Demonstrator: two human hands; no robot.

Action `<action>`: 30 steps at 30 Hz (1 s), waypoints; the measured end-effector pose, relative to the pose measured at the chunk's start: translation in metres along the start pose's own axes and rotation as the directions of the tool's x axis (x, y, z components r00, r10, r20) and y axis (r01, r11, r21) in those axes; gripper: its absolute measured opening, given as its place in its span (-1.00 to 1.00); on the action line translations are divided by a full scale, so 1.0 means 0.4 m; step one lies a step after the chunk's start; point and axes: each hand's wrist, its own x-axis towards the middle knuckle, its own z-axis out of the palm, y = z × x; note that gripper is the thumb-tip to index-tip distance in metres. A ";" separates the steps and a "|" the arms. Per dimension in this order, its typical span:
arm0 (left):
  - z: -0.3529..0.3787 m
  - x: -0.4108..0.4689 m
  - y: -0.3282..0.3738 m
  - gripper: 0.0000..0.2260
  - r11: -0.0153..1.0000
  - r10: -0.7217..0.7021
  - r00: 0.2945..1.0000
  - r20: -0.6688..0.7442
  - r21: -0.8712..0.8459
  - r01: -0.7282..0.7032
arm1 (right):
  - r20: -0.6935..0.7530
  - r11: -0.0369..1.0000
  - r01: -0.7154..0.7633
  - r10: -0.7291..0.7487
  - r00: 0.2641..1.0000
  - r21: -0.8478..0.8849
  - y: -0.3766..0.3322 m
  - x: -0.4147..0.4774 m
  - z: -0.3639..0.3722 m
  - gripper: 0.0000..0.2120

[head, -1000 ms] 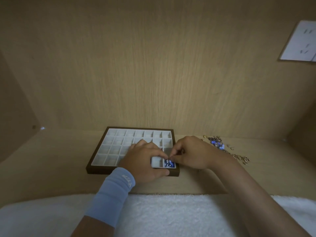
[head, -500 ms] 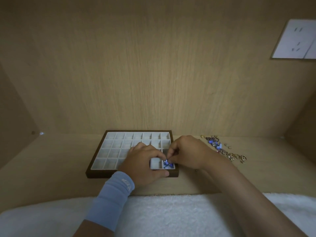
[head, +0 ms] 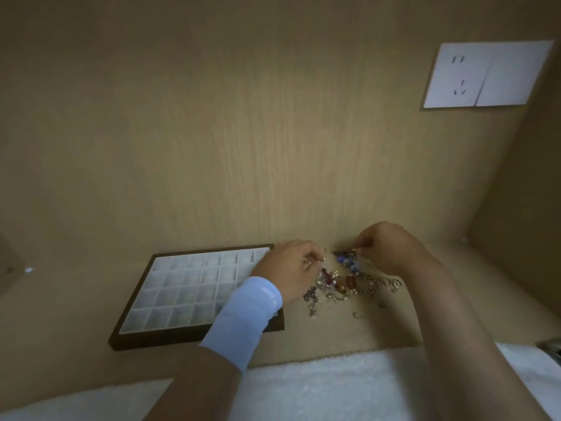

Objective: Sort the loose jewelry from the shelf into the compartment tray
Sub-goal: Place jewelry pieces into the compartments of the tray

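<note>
The compartment tray (head: pixel 158 340) is dark brown with a grid of white cells and lies on the wooden shelf at the left. To its right is the loose jewelry pile (head: pixel 343 282), a tangle of blue, red and amber beads and silver charms. My left hand (head: pixel 290 270), with a light blue wristband, reaches across the tray's right edge, its fingertips pinched on a silver piece at the pile's left side. My right hand (head: pixel 387 247) is at the back of the pile, fingertips pinched on a beaded piece. The tray's near right corner is hidden by my left forearm.
A white fluffy towel (head: pixel 318 387) lies along the shelf's front edge. A white wall socket plate (head: pixel 485 74) is set in the back panel at the upper right. Wooden side walls close in the shelf on both sides.
Both hands have left the tray's near right compartment and moved right to the jewelry pile. The view has shifted right and closer.
</note>
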 end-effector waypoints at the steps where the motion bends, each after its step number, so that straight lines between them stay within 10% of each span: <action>1: 0.024 0.026 0.012 -0.81 1.000 0.003 1.000 0.020 0.011 -0.003 | 0.007 1.000 -0.017 0.017 1.000 -0.001 0.013 0.001 0.008 -0.75; 19: 0.158 0.112 -0.015 -0.73 0.996 0.034 0.998 -0.056 0.079 -0.030 | 0.063 0.965 0.007 -0.024 0.998 0.263 0.022 0.020 0.065 -0.91; 30: 0.065 0.083 -0.012 -0.87 0.937 -0.133 0.990 -0.051 -0.333 0.108 | 0.170 0.421 -0.060 -0.228 0.959 0.905 -0.060 -0.014 0.028 -0.84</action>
